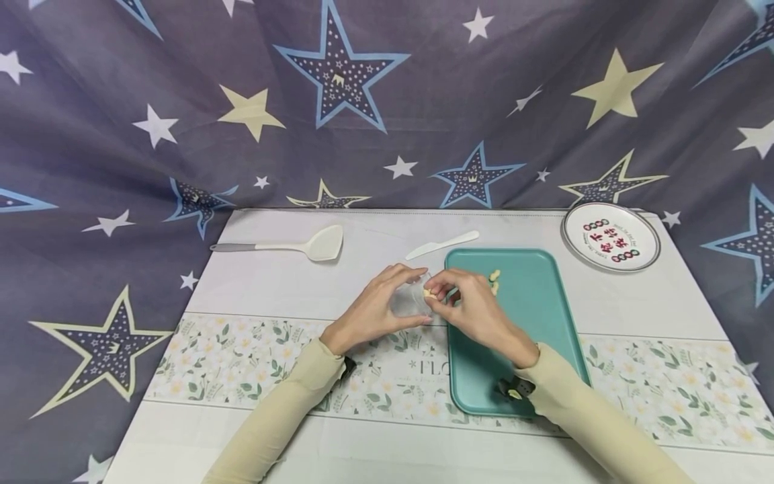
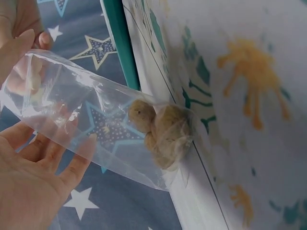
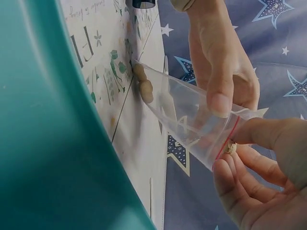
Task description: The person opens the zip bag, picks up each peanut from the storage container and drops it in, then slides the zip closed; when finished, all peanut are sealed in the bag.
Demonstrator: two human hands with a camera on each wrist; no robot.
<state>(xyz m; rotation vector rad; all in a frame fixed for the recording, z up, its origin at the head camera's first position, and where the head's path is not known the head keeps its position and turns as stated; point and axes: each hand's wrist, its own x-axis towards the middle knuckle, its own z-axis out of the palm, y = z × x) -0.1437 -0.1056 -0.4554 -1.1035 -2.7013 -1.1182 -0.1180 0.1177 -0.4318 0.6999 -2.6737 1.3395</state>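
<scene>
A clear zip bag (image 3: 189,108) with a red strip near its mouth hangs between the two hands. Several peanuts in their shells (image 2: 168,134) lie at its bottom, close to the tabletop. My left hand (image 1: 375,306) holds the bag near its mouth, thumb on one side and fingers on the other. At the mouth, my right hand (image 1: 474,306) pinches another peanut (image 3: 231,147), partly hidden by the fingers. More peanuts (image 1: 494,277) rest on the teal tray (image 1: 538,296), below and beside the right hand.
Behind the hands lies a white plastic knife (image 1: 441,245). A white spatula (image 1: 323,243) with a grey handle end is at the back left. At the back right sits a round plate (image 1: 641,252) with red lettering. A starred curtain (image 1: 363,154) rises behind the table.
</scene>
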